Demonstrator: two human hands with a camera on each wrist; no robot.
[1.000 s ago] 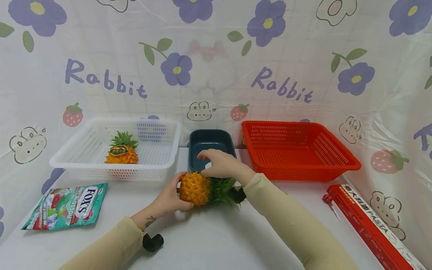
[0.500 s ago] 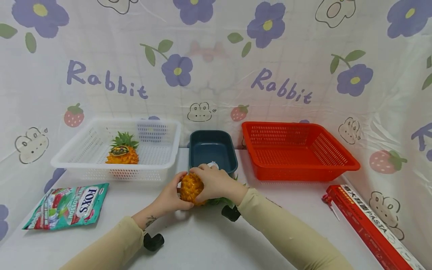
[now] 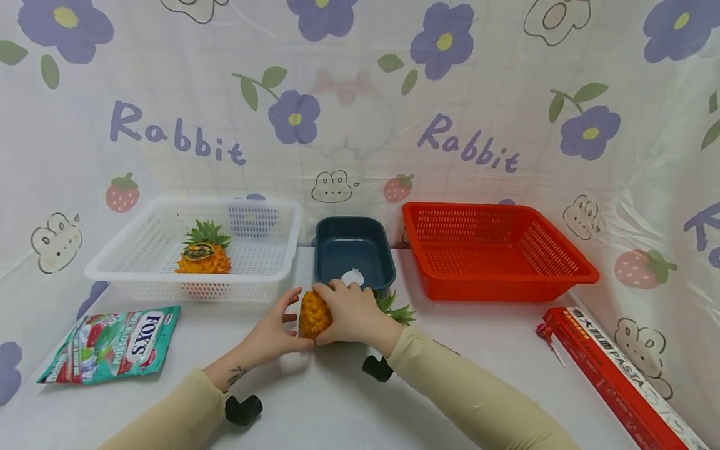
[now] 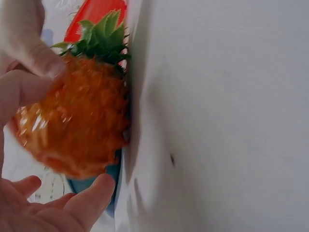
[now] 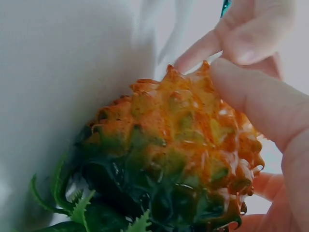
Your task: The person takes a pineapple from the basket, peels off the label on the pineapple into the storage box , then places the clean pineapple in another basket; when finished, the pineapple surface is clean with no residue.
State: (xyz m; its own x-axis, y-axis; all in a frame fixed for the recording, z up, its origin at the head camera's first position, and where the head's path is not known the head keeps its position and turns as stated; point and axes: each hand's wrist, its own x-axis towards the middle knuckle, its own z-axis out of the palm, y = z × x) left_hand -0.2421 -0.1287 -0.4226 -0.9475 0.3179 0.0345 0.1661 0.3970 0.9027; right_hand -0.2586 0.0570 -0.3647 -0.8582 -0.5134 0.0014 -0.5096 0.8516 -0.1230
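The right hand had its fingers curled round a pineapple, turned sideways; the left hand, fingers spread, was just beside its base. Behind was a dark-blue tray, between a white basket holding another fruit and a red basket.

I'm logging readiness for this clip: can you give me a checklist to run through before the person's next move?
1. Right hand grips the front pineapple: ok, fingers and thumb are around it.
2. Left hand clear of it: cannot tell, fingertips are close and contact is unclear.
3. Front pineapple upright: not ok, its leaves point to the person's right.
4. Front pineapple off the table: cannot tell.
5. Sweets bag and pasta box away from both hands: ok.
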